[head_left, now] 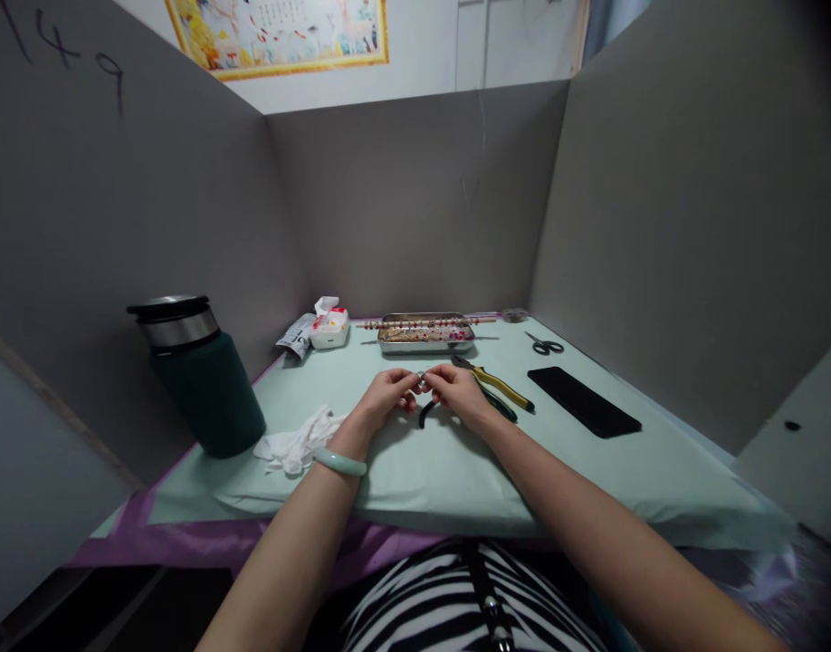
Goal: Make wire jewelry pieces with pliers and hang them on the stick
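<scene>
My left hand (391, 393) and my right hand (453, 391) meet over the middle of the table, fingertips pinched together. Between them is a tiny shiny piece (421, 376), too small to name. Pliers with yellow handles (502, 388) lie just beyond and right of my right hand. A second tool with dark green handles (501, 405) is partly hidden under that hand, and a black curved handle (425, 414) shows below my fingers. Behind my hands stands a metal tray (425, 346) holding small red and gold pieces, with a beaded stick (422, 322) lying across it.
A dark green bottle (208, 389) stands at left, beside crumpled white gloves (297, 444). A tissue pack (330, 328) and a grey-white packet (297, 337) sit at back left. Scissors (546, 346) and a black phone (582, 400) lie at right. Grey partitions (422, 199) enclose the table.
</scene>
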Motion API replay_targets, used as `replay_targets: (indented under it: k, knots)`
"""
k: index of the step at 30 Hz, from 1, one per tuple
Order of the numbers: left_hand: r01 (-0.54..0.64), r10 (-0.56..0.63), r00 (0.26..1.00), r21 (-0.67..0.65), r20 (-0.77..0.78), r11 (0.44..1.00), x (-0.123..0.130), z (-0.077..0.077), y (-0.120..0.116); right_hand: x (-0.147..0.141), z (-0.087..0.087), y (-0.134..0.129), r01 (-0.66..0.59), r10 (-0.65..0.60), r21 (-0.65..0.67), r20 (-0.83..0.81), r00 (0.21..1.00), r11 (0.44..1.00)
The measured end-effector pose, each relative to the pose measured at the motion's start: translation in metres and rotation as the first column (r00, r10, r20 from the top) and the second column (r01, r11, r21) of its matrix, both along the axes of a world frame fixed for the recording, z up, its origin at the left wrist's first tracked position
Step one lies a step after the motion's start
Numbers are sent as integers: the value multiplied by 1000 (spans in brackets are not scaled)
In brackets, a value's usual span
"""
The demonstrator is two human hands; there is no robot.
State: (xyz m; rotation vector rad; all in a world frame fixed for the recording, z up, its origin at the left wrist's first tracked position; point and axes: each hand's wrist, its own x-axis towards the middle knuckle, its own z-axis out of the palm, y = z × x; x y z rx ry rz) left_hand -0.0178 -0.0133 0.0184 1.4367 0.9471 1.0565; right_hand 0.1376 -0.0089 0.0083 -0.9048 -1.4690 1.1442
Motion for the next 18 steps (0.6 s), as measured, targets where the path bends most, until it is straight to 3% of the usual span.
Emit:
replay_targets:
  k: [6, 18]
  knots:
    - [-71, 72, 997, 41, -11, 997, 2, 1, -1, 1, 2, -3, -50, 47, -55, -53, 998, 997]
    - [-97, 104, 993, 98, -60, 990, 1, 0, 1, 0, 0, -1, -23, 25, -55, 21, 999, 998]
